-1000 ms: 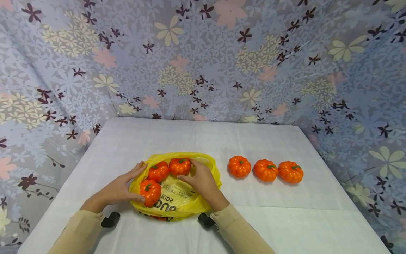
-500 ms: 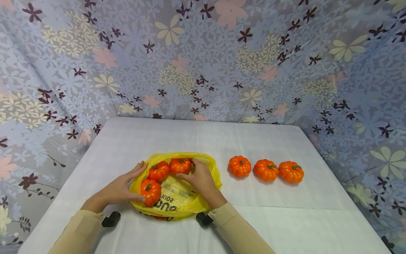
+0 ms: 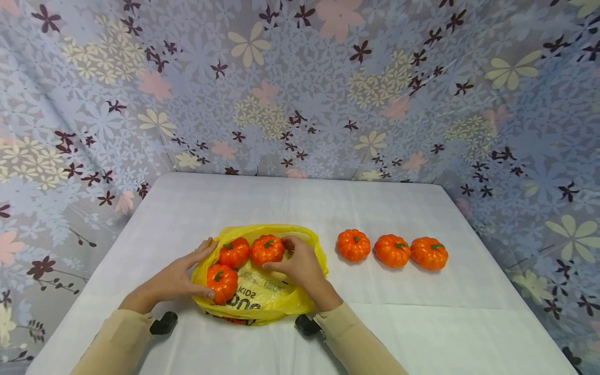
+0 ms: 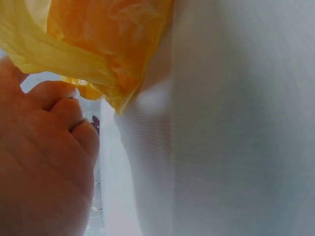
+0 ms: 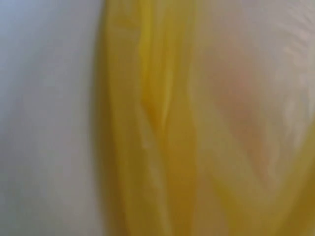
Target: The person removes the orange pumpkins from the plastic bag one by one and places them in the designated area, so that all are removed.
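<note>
In the head view, a yellow plastic bag [image 3: 262,286] lies with its mouth spread, and three small orange toy pumpkins show inside. My left hand [image 3: 175,276] holds the bag's left rim, thumb near the front-left pumpkin [image 3: 222,284]. Behind that one sits another pumpkin [image 3: 235,253]. My right hand [image 3: 302,263] reaches inside the bag and grips the right-hand pumpkin [image 3: 266,251] at its right side, between thumb and fingers. In the left wrist view, curled fingers [image 4: 66,110] meet the bag's edge [image 4: 83,64]. Only blurred yellow plastic [image 5: 152,123] fills the right wrist view's middle.
Three more orange pumpkins stand in a row right of the bag: a near one [image 3: 353,245], a middle one [image 3: 392,251] and a far-right one [image 3: 429,253]. All rest on a white-covered table [image 3: 300,203]. A floral curtain [image 3: 300,94] hangs behind and beside it.
The pumpkin at my right hand has come slightly nearer and more into view from under the bag's far rim. My right hand has shifted a little with it; my left hand stays put.
</note>
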